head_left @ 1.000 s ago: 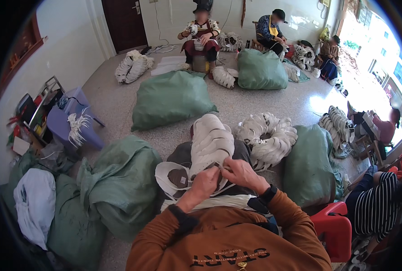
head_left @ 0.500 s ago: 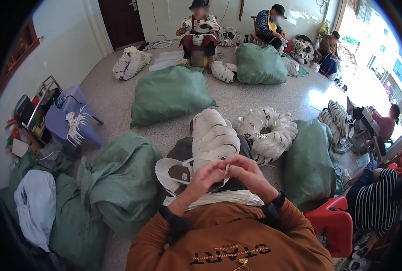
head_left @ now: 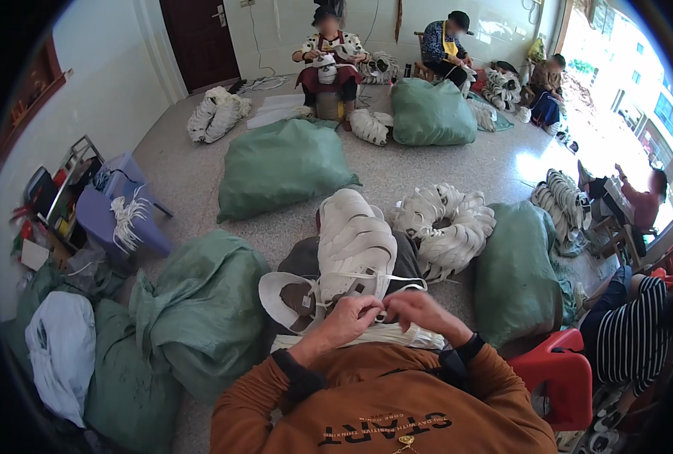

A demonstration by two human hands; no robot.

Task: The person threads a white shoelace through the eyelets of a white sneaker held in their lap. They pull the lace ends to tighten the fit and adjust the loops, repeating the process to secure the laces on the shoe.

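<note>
Over my lap lies a long nested stack of white shoe uppers (head_left: 358, 240). At its near end, my left hand (head_left: 349, 318) is closed, its thumb and fingers pinching the edge of the nearest shoe upper (head_left: 342, 284); the fingers partly hide the grip. Just to the right, my right hand (head_left: 421, 312) has its fingertips pinched together at a thin white shoelace (head_left: 406, 281), which loops up from the upper. Both sets of fingertips almost meet. Another white upper (head_left: 282, 296) with a brown-grey inside rests left of the stack. A bundle of white laces (head_left: 406, 335) lies across my lap.
Stuffed green sacks stand ahead (head_left: 287, 166), left (head_left: 208, 303) and right (head_left: 514, 272). Beyond my lap sits a ring of white uppers (head_left: 446, 227). A red plastic stool (head_left: 552, 378) is close on my right, a purple chair (head_left: 117, 208) at left. Several people sit working nearby.
Both hands have come down toward my lap, and their fingertips have drawn slightly apart. The shoelace loop now shows above my right hand. The seated person at the back has lowered one hand's white upper.
</note>
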